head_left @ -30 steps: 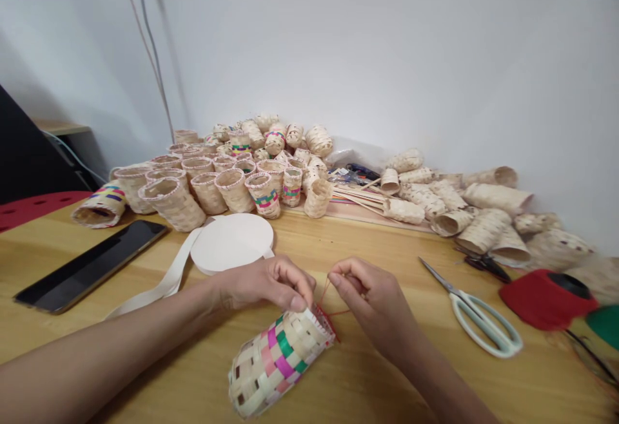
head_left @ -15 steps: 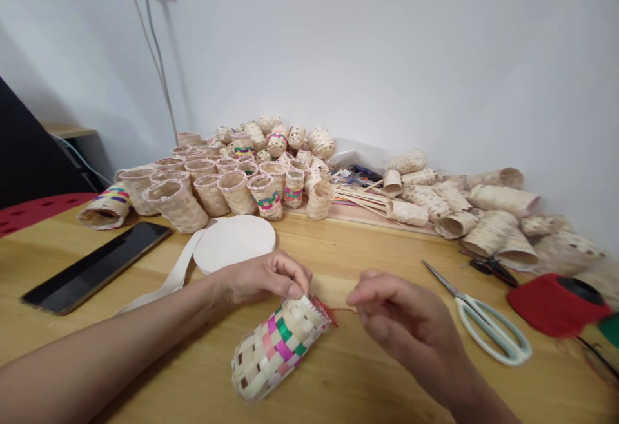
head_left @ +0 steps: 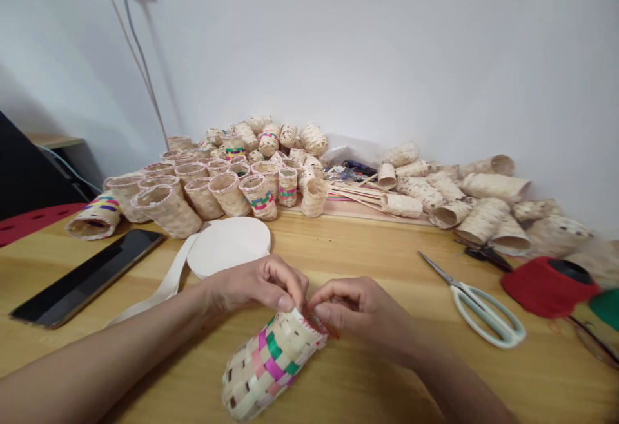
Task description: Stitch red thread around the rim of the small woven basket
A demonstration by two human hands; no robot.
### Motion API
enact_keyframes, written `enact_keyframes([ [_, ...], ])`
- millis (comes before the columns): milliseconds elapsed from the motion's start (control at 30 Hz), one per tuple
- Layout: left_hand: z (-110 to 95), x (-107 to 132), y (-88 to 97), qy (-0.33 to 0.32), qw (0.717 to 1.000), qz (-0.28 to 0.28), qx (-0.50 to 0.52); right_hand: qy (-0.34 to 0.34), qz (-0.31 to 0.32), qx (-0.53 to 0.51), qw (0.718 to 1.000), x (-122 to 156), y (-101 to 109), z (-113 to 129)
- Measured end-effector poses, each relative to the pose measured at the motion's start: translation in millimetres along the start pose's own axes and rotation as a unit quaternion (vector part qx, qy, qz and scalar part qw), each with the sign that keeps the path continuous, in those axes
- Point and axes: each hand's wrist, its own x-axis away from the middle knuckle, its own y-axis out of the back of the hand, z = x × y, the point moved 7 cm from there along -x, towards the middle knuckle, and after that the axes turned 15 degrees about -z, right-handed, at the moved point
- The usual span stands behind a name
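A small woven basket with pink, magenta and green strips lies tilted on the table, its mouth toward the upper right. My left hand pinches its rim, thumb outside and fingers over the edge. Red stitching and a red thread show along the mouth. My right hand is closed at the rim, fingertips pinched together close to my left fingers. The thread runs by the right fingertips; whether a needle is in them I cannot make out.
Scissors lie right of my hands, near a red thread spool. A white tape roll and a phone lie on the left. Many woven baskets stand along the wall, with more lying in a pile at the right.
My right hand has moved left, from a spot apart with the thread stretched out, up to the basket's rim beside my left hand. The view has shifted slightly.
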Motion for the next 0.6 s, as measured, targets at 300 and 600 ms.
enact_keyframes([
  [300,5.7,-1.3,-3.1,0.019,0.999,-0.017,0.043,-0.025,-0.051,-0.012,0.998,-5.2,6.2,-7.6],
  [600,12.0,-2.2,-9.0,0.037,0.997,-0.013,0.061,0.098,-0.294,0.152,0.938,-2.1,43.0,14.1],
])
